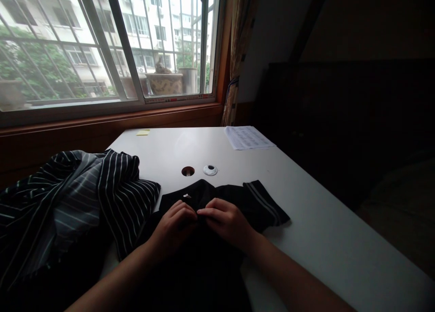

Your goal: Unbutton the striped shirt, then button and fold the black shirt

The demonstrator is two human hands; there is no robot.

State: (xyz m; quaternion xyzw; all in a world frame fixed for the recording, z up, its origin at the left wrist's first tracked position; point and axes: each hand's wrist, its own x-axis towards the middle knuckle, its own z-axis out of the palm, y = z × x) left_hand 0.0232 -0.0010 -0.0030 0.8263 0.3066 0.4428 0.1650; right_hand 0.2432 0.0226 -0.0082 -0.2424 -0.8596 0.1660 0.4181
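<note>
A black garment (pixel 234 192) with two grey stripes near its right sleeve end lies spread on the white table, and a small white label shows near its collar. My left hand (pixel 175 226) has its fingers closed on the dark cloth below the collar. Touching or almost touching it, my right hand (pixel 226 219) pinches the same cloth from the other side. Whatever small part sits between the fingertips is too dark to make out. Left of the hands lies a crumpled black garment with white stripes (pixel 118 189).
The white table (pixel 306 212) carries printed papers (pixel 249 137) at its far right and a yellow note (pixel 143 132) at the far left. A round hole (pixel 188 171) and a round cover (pixel 210 170) are beyond the garment. Behind stand a barred window and a curtain (pixel 233 94).
</note>
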